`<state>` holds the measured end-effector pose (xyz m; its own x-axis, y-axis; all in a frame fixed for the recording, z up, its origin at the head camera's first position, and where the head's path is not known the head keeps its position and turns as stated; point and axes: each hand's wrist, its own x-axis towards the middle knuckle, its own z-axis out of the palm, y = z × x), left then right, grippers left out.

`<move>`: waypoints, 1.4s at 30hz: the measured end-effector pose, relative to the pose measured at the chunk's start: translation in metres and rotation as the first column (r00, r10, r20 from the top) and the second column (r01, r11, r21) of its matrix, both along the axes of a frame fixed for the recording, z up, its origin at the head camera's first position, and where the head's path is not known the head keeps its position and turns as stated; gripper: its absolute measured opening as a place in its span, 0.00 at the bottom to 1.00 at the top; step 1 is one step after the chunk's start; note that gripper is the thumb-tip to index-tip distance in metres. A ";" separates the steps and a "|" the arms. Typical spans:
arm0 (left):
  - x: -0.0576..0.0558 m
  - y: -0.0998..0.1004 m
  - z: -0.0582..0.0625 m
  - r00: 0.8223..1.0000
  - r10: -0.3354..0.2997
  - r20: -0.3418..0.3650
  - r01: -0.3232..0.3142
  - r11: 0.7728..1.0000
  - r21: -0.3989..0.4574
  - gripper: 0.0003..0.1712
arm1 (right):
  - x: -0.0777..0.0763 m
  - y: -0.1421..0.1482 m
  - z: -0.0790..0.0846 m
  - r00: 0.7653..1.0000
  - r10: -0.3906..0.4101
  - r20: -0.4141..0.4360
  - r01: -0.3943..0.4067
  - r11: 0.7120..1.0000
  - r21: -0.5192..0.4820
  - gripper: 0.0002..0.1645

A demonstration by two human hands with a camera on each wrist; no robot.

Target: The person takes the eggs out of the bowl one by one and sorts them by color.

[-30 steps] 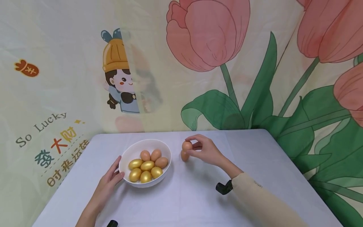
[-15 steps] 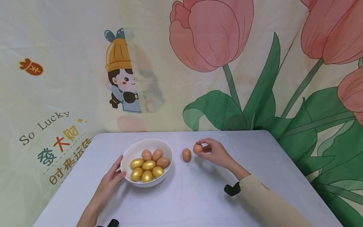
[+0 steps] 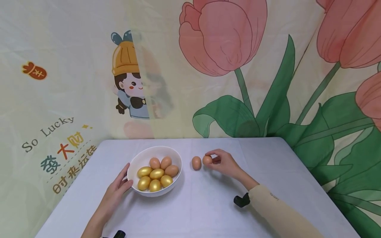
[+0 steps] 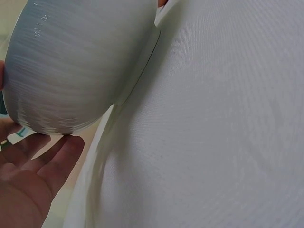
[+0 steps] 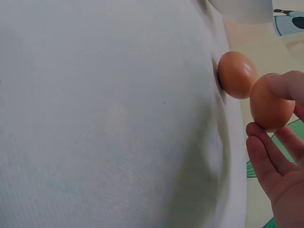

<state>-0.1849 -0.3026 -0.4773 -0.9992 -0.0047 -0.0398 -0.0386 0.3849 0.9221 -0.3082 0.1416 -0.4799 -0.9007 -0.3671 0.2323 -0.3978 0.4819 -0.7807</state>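
A white bowl (image 3: 154, 194) on the left half of the table holds three brown eggs (image 3: 171, 171) and several gold eggs (image 3: 155, 185). My left hand (image 3: 114, 191) holds the bowl's left side, thumb and fingers spread along its wall; the left wrist view shows fingertips against the outer wall. To the right of the bowl, a brown egg (image 3: 196, 163) lies on the cloth. Just beside it, my right hand (image 3: 224, 163) pinches another brown egg (image 5: 270, 104) between thumb and fingers. In the right wrist view the two eggs overlap slightly.
White cloth covers the table (image 3: 190, 211). Behind it hangs a printed backdrop (image 3: 166, 125) with tulips and a cartoon figure, close to the back edge. A black wrist device (image 3: 241, 200) sits at the right sleeve (image 3: 279, 208).
My right hand moved the pinched egg rightward, from overlapping the lone egg to beside it, then slightly lower. My left hand stays on the bowl; the view has shifted a little.
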 end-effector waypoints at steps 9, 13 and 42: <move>0.001 0.000 -0.001 0.999 -0.007 -0.032 0.007 1.000 0.003 0.43 | -0.007 0.001 -0.009 1.000 0.018 -0.017 -0.017 0.999 0.029 0.24; 0.002 -0.001 -0.001 1.000 0.000 -0.016 -0.001 1.000 -0.012 0.43 | -0.010 0.001 -0.012 0.999 0.043 -0.031 -0.042 0.998 0.050 0.25; 0.001 0.000 -0.001 1.000 -0.003 -0.022 0.003 1.000 -0.013 0.43 | -0.011 -0.002 -0.016 0.991 0.127 -0.038 -0.122 0.987 0.107 0.31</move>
